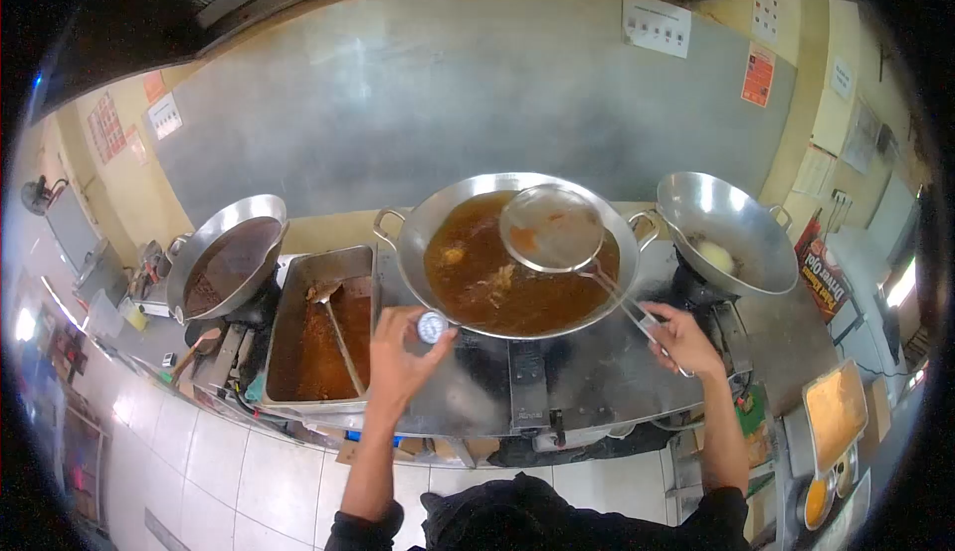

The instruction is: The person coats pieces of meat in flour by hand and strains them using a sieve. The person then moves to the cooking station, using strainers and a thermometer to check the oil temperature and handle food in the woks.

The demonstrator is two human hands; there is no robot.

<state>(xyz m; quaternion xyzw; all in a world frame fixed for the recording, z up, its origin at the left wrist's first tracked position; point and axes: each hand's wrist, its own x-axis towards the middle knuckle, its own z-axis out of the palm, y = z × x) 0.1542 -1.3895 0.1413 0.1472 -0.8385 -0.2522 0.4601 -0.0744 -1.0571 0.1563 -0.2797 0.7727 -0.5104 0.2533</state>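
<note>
We hold the mesh skimmer over the central wok, our right hand closed around the skimmer's handle. Near the wok's front left, our left hand pinches a dial thermometer. A rectangular pan stands left of the wok.

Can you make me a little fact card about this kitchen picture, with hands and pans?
Left hand: holds a small round dial
Right hand: holds a strainer
Strainer spot: over the middle wok with brown liquid
Left wok: dark liquid
Right wok: a pale lump
Tray: long spoon, reddish-brown liquid
</note>
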